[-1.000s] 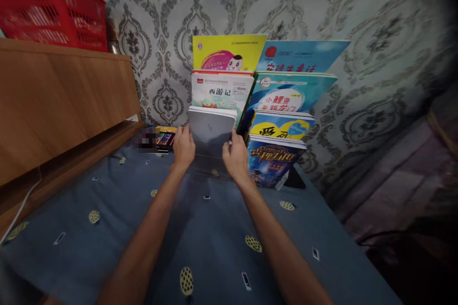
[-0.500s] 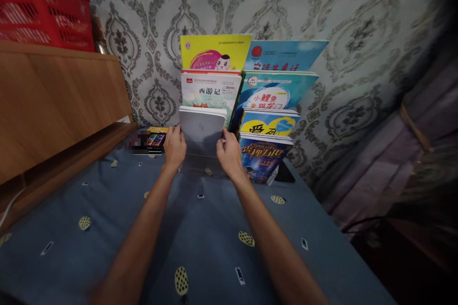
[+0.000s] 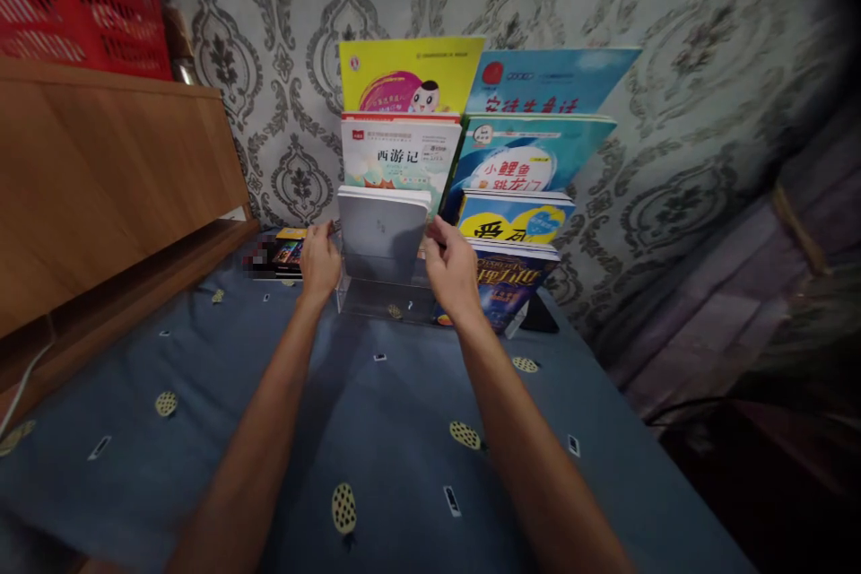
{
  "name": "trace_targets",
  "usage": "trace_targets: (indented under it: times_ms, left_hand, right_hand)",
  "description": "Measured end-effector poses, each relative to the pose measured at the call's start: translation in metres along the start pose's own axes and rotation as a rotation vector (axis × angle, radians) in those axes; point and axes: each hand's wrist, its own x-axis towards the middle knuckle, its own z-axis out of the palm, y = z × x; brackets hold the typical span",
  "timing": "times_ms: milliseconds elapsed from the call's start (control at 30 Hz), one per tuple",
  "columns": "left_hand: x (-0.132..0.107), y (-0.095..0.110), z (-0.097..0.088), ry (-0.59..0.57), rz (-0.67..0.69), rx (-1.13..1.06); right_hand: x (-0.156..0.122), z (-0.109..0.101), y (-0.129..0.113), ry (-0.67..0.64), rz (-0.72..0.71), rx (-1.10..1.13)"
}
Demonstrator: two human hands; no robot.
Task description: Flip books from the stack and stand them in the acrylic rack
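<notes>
Two-tier-looking rows of books stand in a clear acrylic rack (image 3: 363,298) against the wall. Grey notebooks (image 3: 383,238) are upright in its front left slot. My left hand (image 3: 321,262) is just left of the notebooks, fingers loosely bent, holding nothing visible. My right hand (image 3: 454,273) is beside their right edge, thumb and fingers apart. Behind the notebooks stand a white-covered book (image 3: 400,148) and a yellow book (image 3: 413,67). To the right are a dark blue book (image 3: 515,287), a blue-and-yellow book (image 3: 521,220), a teal book (image 3: 538,152) and a blue book (image 3: 555,76).
Small dark boxes (image 3: 288,256) lie left of the rack. A wooden cabinet (image 3: 121,143) bears a red plastic basket (image 3: 127,13). A dark flat object (image 3: 539,317) lies behind the rack's right end. Blue patterned cloth (image 3: 383,430) covers the surface; a curtain (image 3: 733,287) hangs at right.
My hands have moved apart from the grey notebooks' sides, the right one outward to the right. The notebooks stay upright in the rack. The camera view has shifted slightly.
</notes>
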Motion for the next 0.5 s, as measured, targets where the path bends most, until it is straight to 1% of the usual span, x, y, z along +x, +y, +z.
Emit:
trace_targets:
  times_ms: [100, 167, 300, 367, 433, 500]
  left_hand:
    - [0.001, -0.016, 0.002, -0.03, -0.052, 0.048]
    - [-0.002, -0.03, 0.004, -0.077, -0.098, 0.126]
    - [-0.017, -0.057, 0.007, -0.23, -0.207, 0.334]
    - [-0.026, -0.068, 0.009, -0.266, -0.247, 0.384]
    - [-0.03, -0.075, 0.012, -0.277, -0.259, 0.422]
    - [-0.03, -0.08, 0.018, -0.317, -0.233, 0.489]
  right_hand:
    - [0.003, -0.01, -0.013, 0.034, -0.047, 0.052]
    - [0.004, -0.016, -0.022, 0.045, -0.069, 0.071]
    - [0.005, -0.026, -0.037, 0.048, -0.071, 0.134]
    - [0.005, -0.03, -0.043, 0.044, -0.074, 0.159]
    - [0.005, -0.033, -0.049, 0.035, -0.078, 0.171]
    - [0.005, -0.036, -0.054, 0.021, -0.088, 0.173]
